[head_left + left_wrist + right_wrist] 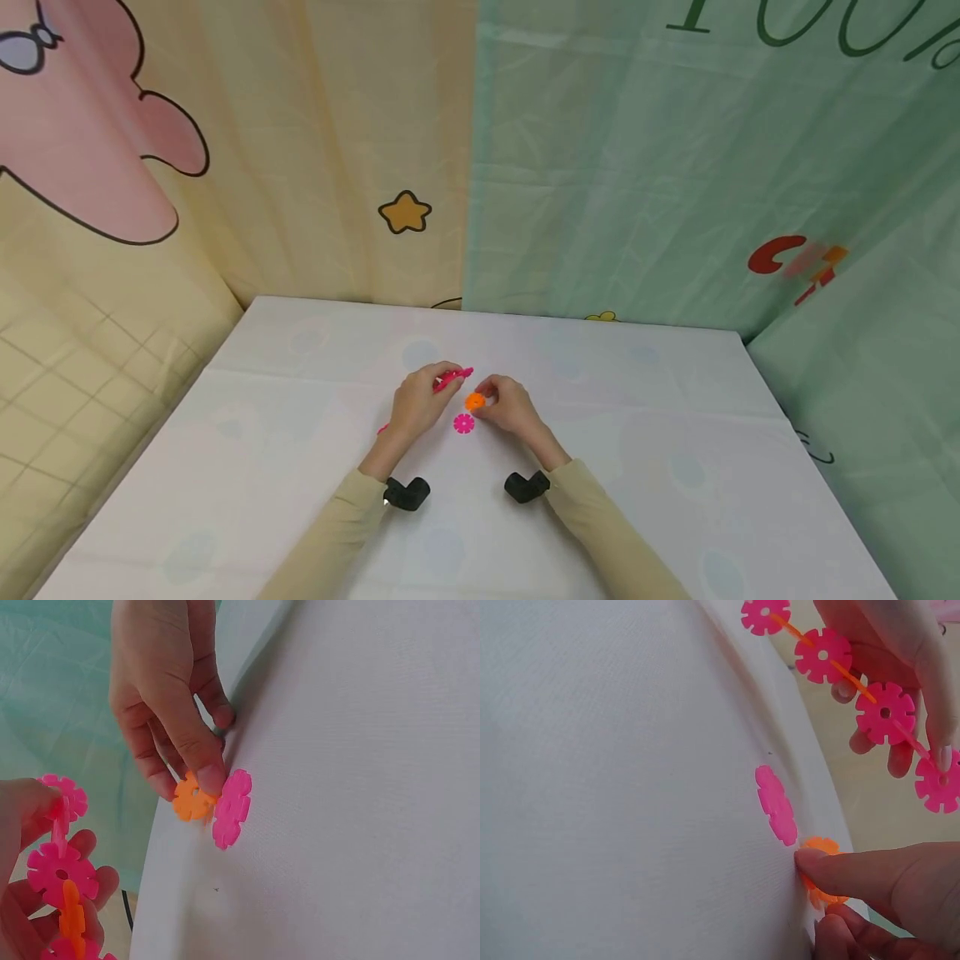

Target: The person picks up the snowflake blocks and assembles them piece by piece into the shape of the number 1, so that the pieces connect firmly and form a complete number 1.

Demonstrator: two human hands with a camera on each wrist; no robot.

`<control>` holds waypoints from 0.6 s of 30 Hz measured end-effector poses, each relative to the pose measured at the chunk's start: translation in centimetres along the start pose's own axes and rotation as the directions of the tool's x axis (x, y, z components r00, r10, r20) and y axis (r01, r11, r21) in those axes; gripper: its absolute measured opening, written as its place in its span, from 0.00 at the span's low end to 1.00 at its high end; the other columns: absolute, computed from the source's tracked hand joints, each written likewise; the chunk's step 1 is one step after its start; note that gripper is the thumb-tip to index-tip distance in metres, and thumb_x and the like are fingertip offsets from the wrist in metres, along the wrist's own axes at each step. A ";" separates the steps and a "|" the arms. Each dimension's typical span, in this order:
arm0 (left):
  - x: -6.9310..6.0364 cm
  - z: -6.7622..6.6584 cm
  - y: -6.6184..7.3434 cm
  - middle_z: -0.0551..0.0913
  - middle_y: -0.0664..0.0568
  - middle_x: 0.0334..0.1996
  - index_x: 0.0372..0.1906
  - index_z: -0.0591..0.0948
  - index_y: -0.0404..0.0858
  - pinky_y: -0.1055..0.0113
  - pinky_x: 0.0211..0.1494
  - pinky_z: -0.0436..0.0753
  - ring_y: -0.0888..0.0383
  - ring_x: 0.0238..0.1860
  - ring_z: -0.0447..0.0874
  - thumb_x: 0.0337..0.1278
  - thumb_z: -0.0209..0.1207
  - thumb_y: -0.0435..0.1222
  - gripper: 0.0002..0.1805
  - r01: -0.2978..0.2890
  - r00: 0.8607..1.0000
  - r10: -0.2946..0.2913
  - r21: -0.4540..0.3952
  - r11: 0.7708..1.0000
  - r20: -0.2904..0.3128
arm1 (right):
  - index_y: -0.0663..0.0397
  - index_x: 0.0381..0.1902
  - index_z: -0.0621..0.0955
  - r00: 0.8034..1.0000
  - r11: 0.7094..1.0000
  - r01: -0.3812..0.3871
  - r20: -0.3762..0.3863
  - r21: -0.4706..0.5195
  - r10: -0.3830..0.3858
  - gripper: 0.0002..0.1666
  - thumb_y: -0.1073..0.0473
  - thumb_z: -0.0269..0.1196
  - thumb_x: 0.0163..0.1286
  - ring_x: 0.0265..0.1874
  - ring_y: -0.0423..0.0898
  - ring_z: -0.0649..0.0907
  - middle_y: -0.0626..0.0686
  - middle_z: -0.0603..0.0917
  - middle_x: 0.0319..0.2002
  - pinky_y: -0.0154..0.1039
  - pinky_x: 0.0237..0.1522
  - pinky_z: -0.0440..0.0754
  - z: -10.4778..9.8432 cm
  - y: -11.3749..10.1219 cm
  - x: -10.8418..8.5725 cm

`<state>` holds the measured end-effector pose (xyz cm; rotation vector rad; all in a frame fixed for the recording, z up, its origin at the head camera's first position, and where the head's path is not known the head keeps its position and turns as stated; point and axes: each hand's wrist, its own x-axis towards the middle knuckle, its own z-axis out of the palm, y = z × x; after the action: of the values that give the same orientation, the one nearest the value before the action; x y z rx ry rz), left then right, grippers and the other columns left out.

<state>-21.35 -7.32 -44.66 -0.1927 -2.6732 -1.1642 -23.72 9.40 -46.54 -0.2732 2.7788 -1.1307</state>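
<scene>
In the head view my left hand holds a chain of slotted flower-shaped plastic discs between thumb and fingers. Pink discs alternate with edge-on linking discs, some orange and some pink, and the chain trails below the palm. My right hand pinches an orange slotted disc between thumb and fingertips, low over the table. A single pink disc lies on the tabletop beside the orange one, just in front of the right fingertips. Whether these two discs touch, I cannot tell.
A white cloth covers the table. Patterned curtains hang behind it and along both sides. Black devices are worn at both wrists, at the sleeve cuffs.
</scene>
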 end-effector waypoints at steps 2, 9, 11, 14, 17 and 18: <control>0.0 0.0 0.0 0.86 0.50 0.44 0.48 0.84 0.46 0.62 0.38 0.82 0.54 0.38 0.82 0.60 0.61 0.43 0.13 0.002 1.000 -0.002 0.000 1.000 0.006 | 0.58 0.39 0.80 1.000 1.000 -0.001 -0.006 0.029 0.002 0.15 0.62 0.71 0.56 0.30 0.45 0.74 0.55 0.82 0.37 0.34 0.33 0.77 -0.1 0.0 -0.1; -0.1 0.3 0.1 0.87 0.51 0.38 0.47 0.84 0.47 0.70 0.28 0.72 0.59 0.26 0.73 0.60 0.61 0.44 0.12 0.018 0.999 -0.017 -0.011 1.000 0.040 | 0.60 0.36 0.79 0.999 0.992 0.019 -0.035 0.121 -0.014 0.11 0.61 0.69 0.59 0.29 0.44 0.76 0.55 0.82 0.33 0.34 0.34 0.78 -0.4 0.7 -0.3; -0.2 0.4 0.0 0.87 0.52 0.36 0.47 0.83 0.47 0.70 0.27 0.71 0.60 0.25 0.72 0.60 0.61 0.44 0.12 0.018 0.999 -0.018 -0.008 1.000 0.043 | 0.61 0.38 0.80 0.999 0.990 0.035 -0.044 0.137 -0.029 0.12 0.61 0.68 0.60 0.29 0.44 0.77 0.56 0.83 0.33 0.35 0.34 0.79 -0.5 0.9 -0.3; -0.4 0.5 0.0 0.86 0.53 0.33 0.47 0.83 0.47 0.70 0.26 0.70 0.60 0.24 0.71 0.59 0.62 0.44 0.13 0.023 0.999 -0.023 -0.006 1.000 0.043 | 0.62 0.42 0.81 0.997 0.987 0.054 -0.065 0.154 -0.044 0.13 0.63 0.67 0.60 0.29 0.44 0.77 0.56 0.83 0.33 0.34 0.32 0.79 -0.5 1.3 -0.4; -0.5 0.6 0.0 0.85 0.53 0.29 0.47 0.83 0.47 0.70 0.26 0.71 0.60 0.24 0.71 0.59 0.62 0.45 0.13 0.031 0.999 -0.031 -0.003 1.000 0.039 | 0.61 0.44 0.83 0.996 0.986 0.052 -0.086 0.158 -0.038 0.12 0.64 0.65 0.62 0.28 0.43 0.76 0.56 0.82 0.32 0.32 0.30 0.77 -0.6 1.6 -0.5; -0.5 0.6 0.0 0.85 0.53 0.29 0.47 0.84 0.48 0.70 0.26 0.71 0.60 0.24 0.71 0.59 0.62 0.45 0.13 0.034 0.999 -0.033 -0.003 0.999 0.038 | 0.60 0.44 0.83 0.995 0.986 0.050 -0.093 0.161 -0.035 0.12 0.64 0.65 0.62 0.27 0.43 0.76 0.56 0.82 0.32 0.31 0.30 0.77 -0.7 1.6 -0.5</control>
<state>-20.95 -6.93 -45.16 -0.1728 -2.7173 -1.1871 -23.57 11.12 -47.16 -0.2717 2.7464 -1.4051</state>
